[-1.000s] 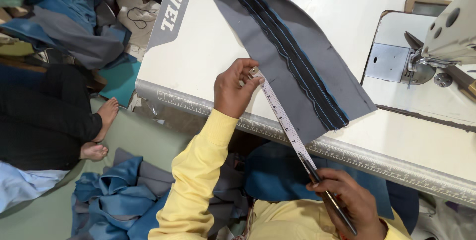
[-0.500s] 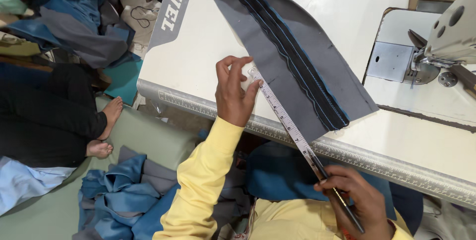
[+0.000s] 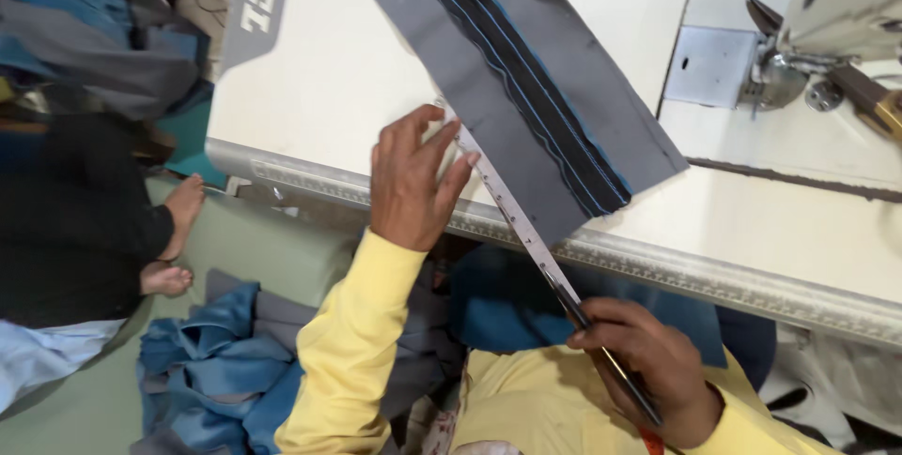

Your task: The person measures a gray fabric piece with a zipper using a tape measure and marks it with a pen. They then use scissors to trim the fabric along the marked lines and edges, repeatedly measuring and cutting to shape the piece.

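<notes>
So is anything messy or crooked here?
Yes. The grey fabric strip lies slanted across the white table, and blue cloth sits crumpled on the floor. Nothing looks torn.

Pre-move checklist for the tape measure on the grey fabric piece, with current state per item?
1. Left hand pins the upper end of the measuring tape at the table edge: ok.
2. Right hand grips the lower end, below the table: ok.
3. Tape taut and straight between the hands: ok.
4. Tape runs along the left edge of the grey fabric piece: ok.
5. Fabric flat on the white table, its corner overhanging the edge: ok.
6. Markings on the tape legible: cannot tell.
7. Fabric apart from the sewing machine: ok.
</notes>
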